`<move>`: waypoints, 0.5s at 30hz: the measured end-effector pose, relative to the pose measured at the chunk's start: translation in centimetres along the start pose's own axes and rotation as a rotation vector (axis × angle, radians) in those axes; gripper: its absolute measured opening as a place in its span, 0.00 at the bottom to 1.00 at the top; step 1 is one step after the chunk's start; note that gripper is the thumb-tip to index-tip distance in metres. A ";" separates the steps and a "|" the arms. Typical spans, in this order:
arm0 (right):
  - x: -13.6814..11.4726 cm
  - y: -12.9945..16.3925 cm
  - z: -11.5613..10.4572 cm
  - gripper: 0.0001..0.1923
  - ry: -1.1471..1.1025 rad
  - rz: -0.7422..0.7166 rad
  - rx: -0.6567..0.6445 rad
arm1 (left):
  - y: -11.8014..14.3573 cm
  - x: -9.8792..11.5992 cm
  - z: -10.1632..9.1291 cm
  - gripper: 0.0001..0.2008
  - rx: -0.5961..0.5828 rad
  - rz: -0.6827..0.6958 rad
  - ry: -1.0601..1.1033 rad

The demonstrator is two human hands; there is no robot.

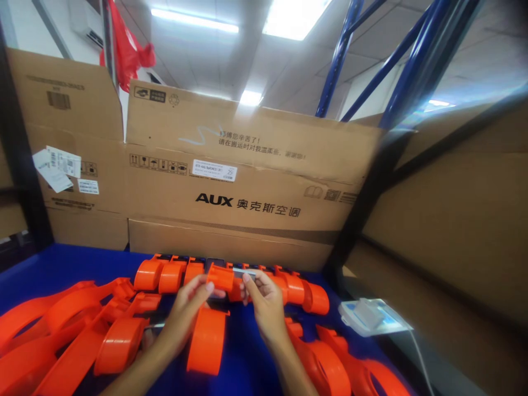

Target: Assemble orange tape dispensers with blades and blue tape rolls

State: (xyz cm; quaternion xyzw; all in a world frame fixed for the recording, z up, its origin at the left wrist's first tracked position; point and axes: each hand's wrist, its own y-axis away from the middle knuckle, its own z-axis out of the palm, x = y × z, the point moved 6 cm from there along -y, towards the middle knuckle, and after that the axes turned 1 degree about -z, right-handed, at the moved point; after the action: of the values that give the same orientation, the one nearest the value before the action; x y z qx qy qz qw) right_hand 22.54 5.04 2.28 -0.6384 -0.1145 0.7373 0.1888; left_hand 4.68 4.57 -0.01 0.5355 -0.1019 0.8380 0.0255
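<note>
Orange plastic part [220, 276] is pinched by left hand [187, 308] and right hand [264, 305] fingertips; such a light pinch could let it slip.

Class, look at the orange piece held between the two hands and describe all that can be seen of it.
The orange piece looks like smooth moulded plastic, glossy, with a rounded, drum-like body. The left hand pinches its left side, and the right hand holds a thin grey strip at its right end. It is held above the blue table, just in front of a row of similar orange pieces along the cardboard boxes. Its underside is hidden.
</note>
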 end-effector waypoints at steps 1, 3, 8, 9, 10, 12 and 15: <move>0.1 0.0 0.0 0.13 -0.004 0.000 -0.008 | -0.1 -0.1 0.1 0.16 -0.032 0.001 -0.012; 0.3 0.0 0.3 0.13 -0.017 0.010 -0.034 | -0.1 -0.2 0.3 0.15 -0.078 0.010 -0.037; 0.8 0.3 0.9 0.14 0.003 0.027 -0.042 | 0.1 -0.4 0.6 0.15 -0.114 0.022 -0.152; 0.8 0.3 0.9 0.14 0.017 0.025 -0.028 | 0.1 -0.4 0.5 0.15 -0.102 0.024 -0.160; 0.8 0.2 0.7 0.14 0.025 0.022 -0.008 | 0.1 -0.4 0.4 0.15 -0.085 0.028 -0.159; 0.8 0.0 0.2 0.16 0.021 0.008 0.052 | -0.1 -0.4 0.0 0.15 -0.048 0.035 -0.145; 0.8 -0.1 -0.8 0.19 0.030 -0.022 0.134 | -0.3 -0.4 -0.3 0.15 -0.017 0.043 -0.149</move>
State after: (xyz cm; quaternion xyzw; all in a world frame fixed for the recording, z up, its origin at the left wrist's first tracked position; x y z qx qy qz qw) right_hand 23.24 5.40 1.47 -0.6342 -0.0691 0.7314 0.2408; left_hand 4.59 4.99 -0.43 0.5937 -0.1222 0.7953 0.0043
